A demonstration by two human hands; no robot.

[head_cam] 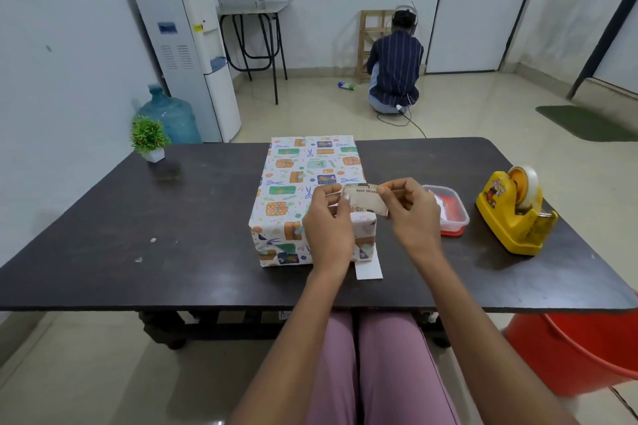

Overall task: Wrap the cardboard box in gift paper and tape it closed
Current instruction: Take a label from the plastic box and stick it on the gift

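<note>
presently held: greeting tag, long axis left-right, pinched at either end by left hand and right hand, just above wrapped box near end.

inspector a: wearer seen from head height, 2 bare forearms in frame, left hand and right hand, both uncovered to the frame's lower edge.

inspector b: sleeves?

inspector a: none visible on either arm. no watch, ring or band seen on wrists or fingers.

inspector b: lower body?

inspector a: 2 legs side by side under the forearms, clad in plain mauve-pink trousers, smooth cloth, no pattern, no pockets or seams discernible.
</note>
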